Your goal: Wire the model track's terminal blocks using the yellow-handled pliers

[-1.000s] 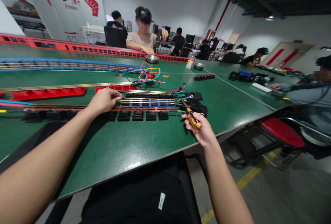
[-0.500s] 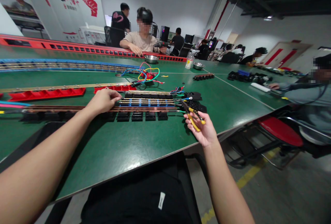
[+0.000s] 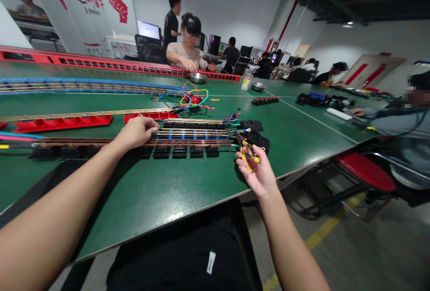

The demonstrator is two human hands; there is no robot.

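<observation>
My right hand (image 3: 261,175) is wrapped round pliers (image 3: 245,160) with yellow handles. The dark jaws point up and left, by the right end of a row of long metal rods (image 3: 191,133) set in blue and black holders. A blue wire with a ring terminal (image 3: 247,130) sticks out just beyond the jaws. My left hand (image 3: 138,130) is closed at the left end of the same rods, thumb and fingers pressed together. What lies between its fingertips, if anything, is hidden. Copper-coloured rods (image 3: 101,142) run beneath my left wrist on black holders (image 3: 179,152).
Behind the rods lie red holders (image 3: 65,123), a blue rail (image 3: 83,86) and a tangle of coloured wires (image 3: 196,98). A long red rail (image 3: 117,65) borders the far side, where a co-worker (image 3: 188,51) reaches over a metal bowl (image 3: 198,78). A bottle (image 3: 247,79) stands nearby.
My right hand has shifted slightly left, and the pliers' handles have come closer together. My left hand stays nearly still. The co-worker's hand has moved to the bowl; someone behind now stands higher.
</observation>
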